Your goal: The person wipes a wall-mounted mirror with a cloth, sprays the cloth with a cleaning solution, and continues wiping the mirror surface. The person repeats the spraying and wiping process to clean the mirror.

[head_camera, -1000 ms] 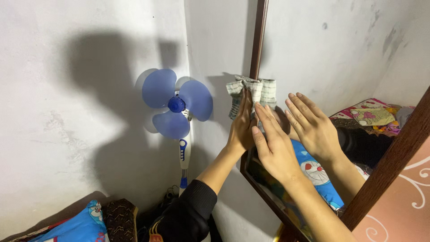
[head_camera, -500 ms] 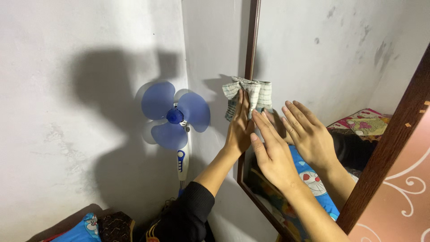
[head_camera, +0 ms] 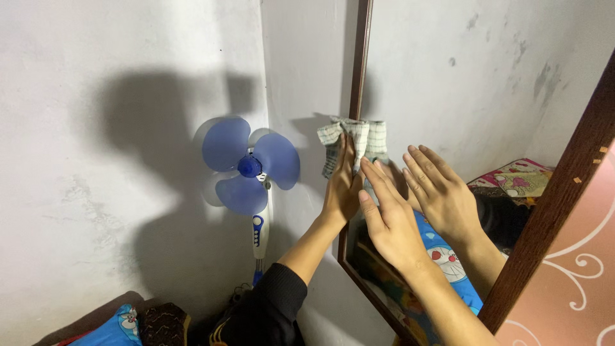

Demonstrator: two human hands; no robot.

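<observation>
The left hand (head_camera: pixel 343 189) reaches up from a dark sleeve and presses a crumpled checked cloth (head_camera: pixel 334 140) against the left edge of the wooden-framed mirror (head_camera: pixel 356 77), fingers closed over the cloth's lower part. The right hand (head_camera: pixel 391 221), held out just to the right of it, lies flat and released on the mirror glass, fingers straight and together, holding nothing; its reflection shows beside it. Left of the mirror, against the white wall, stands a blue fan (head_camera: pixel 246 168).

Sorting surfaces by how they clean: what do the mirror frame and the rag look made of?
Mirror frame: apparently wood, dark brown with a dull sheen; it may be veneer. Rag, pressed under the left hand: soft woven cloth, pale checked, creased and limp.
</observation>
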